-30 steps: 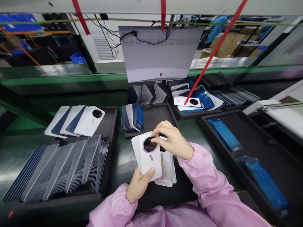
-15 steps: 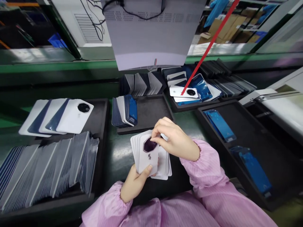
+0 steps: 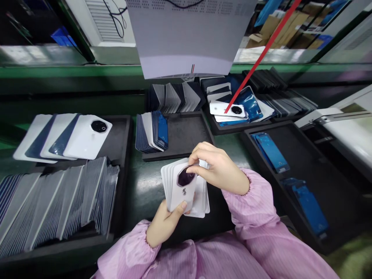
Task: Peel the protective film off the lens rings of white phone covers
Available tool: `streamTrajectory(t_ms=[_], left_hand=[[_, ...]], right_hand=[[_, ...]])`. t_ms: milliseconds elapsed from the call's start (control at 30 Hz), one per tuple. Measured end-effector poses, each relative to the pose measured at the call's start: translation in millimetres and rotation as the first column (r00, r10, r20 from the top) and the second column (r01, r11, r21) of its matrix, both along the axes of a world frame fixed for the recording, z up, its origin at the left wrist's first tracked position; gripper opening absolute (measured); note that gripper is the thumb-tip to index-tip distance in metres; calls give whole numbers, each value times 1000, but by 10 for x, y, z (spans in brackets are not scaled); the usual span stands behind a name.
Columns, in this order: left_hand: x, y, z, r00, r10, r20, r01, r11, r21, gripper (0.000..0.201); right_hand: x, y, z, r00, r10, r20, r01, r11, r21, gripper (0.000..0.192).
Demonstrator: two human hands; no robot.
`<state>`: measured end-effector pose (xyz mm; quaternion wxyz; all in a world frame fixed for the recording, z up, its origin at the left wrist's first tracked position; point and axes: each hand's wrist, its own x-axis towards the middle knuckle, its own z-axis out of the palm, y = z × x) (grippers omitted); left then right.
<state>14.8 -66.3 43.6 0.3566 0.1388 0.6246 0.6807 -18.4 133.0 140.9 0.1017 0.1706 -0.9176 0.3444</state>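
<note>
My left hand (image 3: 164, 223) grips a fanned stack of white phone back covers (image 3: 181, 190) from below, thumb on the front cover. That front cover has a dark octagonal camera window and small printed characters. My right hand (image 3: 219, 170) pinches the top edge of the covers beside the camera window. Both hands are above the green bench, in front of a black tray (image 3: 186, 135). Pink sleeves cover both arms.
A black tray at left (image 3: 122, 155) holds rows of upright covers (image 3: 58, 205) and flat white covers (image 3: 87, 137). More stacks (image 3: 152, 131) stand behind. Trays at right (image 3: 334, 186) hold blue-filmed parts (image 3: 270, 151). A white sheet (image 3: 188, 38) hangs overhead; a white machine (image 3: 343, 124) sits far right.
The view has tilted down and shifted slightly. My hands keep holding the stack in much the same pose, and the right fingers have closed a little on the cover's top.
</note>
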Motion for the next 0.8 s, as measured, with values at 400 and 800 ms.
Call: streamTrajectory(t_ms=[400, 800], left_hand=[[4, -2, -23, 899, -18, 438, -115, 954, 276, 30], [-4, -12, 7, 873, -60, 483, -115, 939, 323, 29]], right_hand=[[502, -207, 213, 845, 521, 119, -528, 780, 337, 26], [540, -139, 274, 845, 495, 202, -531, 820, 213, 24]])
